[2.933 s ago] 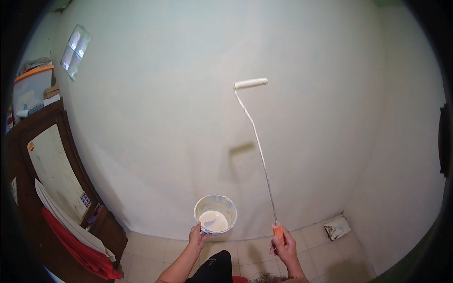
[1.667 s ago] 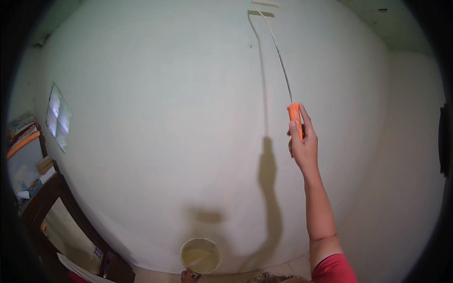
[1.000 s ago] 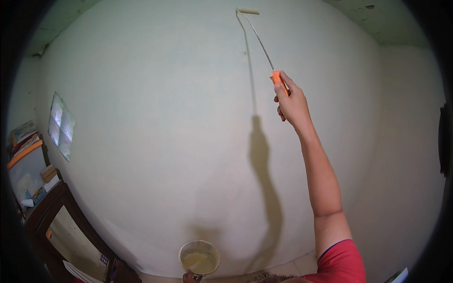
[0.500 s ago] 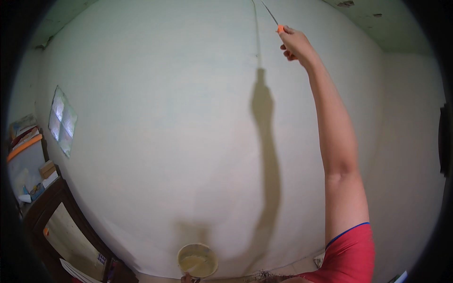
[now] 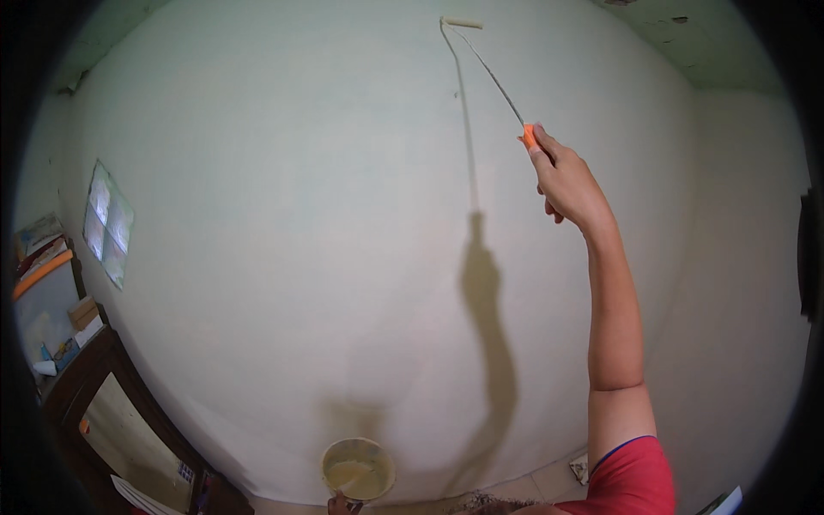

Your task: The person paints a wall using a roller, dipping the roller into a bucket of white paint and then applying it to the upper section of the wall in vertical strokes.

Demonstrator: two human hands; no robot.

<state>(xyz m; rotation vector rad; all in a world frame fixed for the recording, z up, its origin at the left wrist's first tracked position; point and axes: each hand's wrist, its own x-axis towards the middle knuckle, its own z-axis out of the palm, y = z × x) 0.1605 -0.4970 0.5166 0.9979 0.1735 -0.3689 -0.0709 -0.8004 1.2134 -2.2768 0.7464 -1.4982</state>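
Observation:
My right hand (image 5: 566, 180) is raised high and grips the orange handle (image 5: 529, 136) of a long paint roller. Its thin metal rod runs up and left to the white roller head (image 5: 462, 22), which rests against the pale wall (image 5: 283, 215) near the ceiling. At the bottom edge my left hand (image 5: 342, 505) holds a white paint bucket (image 5: 358, 468) by its rim; only the fingers show. The bucket holds pale paint.
A dark wooden dresser with a mirror (image 5: 112, 412) stands at the lower left, with cluttered shelves (image 5: 47, 292) above it. A small glass-block window (image 5: 107, 223) sits in the left wall. The greenish ceiling (image 5: 687, 34) is flaking. Tiled floor shows at the lower right.
Since half a second ago my right arm has come down a little, bringing the roller head back into view near the top of the wall. The bucket stays low at the bottom edge.

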